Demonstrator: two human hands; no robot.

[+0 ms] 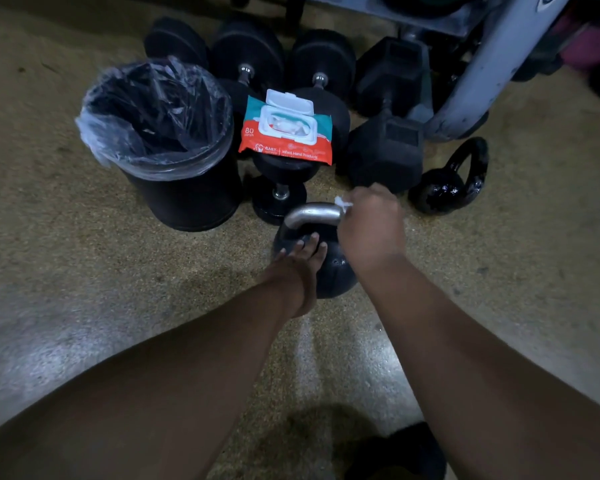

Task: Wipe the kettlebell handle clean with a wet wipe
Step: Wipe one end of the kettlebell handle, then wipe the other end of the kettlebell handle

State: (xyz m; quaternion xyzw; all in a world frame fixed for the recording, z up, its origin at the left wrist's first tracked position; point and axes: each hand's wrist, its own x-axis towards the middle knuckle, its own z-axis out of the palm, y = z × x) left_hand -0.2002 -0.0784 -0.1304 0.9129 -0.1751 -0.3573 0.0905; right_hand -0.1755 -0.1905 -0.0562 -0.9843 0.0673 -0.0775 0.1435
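Note:
A black kettlebell [333, 271] with a silver handle [314, 215] stands on the floor in the middle. My right hand [371, 223] grips a white wet wipe [343, 203] against the right end of that handle; only a small corner of the wipe shows. My left hand [300, 268] rests on the black ball with straight fingers, steadying it. The wipes pack [286, 131], red and teal with its white lid flipped open, lies on a dumbbell behind the kettlebell.
A black bin [184, 195] with a clear liner stands at the left. Several black dumbbells [385, 154] lie behind, and a second black kettlebell [451, 183] lies at the right. A grey rack leg [482, 71] slants across the upper right. A dark shoe [399, 455] shows at the bottom.

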